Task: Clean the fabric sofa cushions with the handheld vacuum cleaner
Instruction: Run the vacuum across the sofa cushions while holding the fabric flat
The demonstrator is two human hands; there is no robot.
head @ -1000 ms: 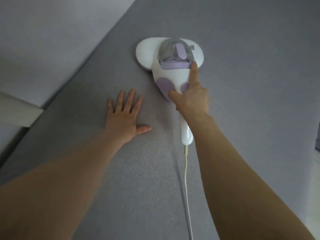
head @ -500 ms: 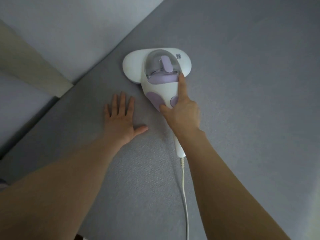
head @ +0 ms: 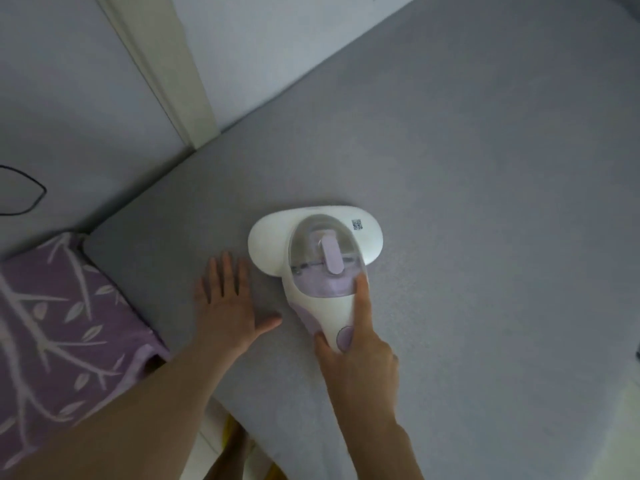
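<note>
A white and lilac handheld vacuum cleaner [head: 313,244] lies flat on the grey fabric sofa cushion [head: 485,202], its wide head pointing away from me. My right hand [head: 356,355] grips its handle from behind, with the index finger stretched forward along the clear dust cup. My left hand [head: 230,306] rests palm down on the cushion just left of the vacuum, fingers apart, holding nothing. The vacuum's handle end and cord are hidden under my right hand and arm.
A purple cushion with a white branch pattern [head: 65,327] lies at the left, against the grey cushion's corner. A pale wall with a cream vertical trim [head: 166,74] runs behind. A thin black cord loop [head: 24,188] hangs on the wall at far left.
The vacuum and both hands have slid back toward me and the cushion's near left corner. The view has swung, bringing the purple cushion and wall trim into sight.
</note>
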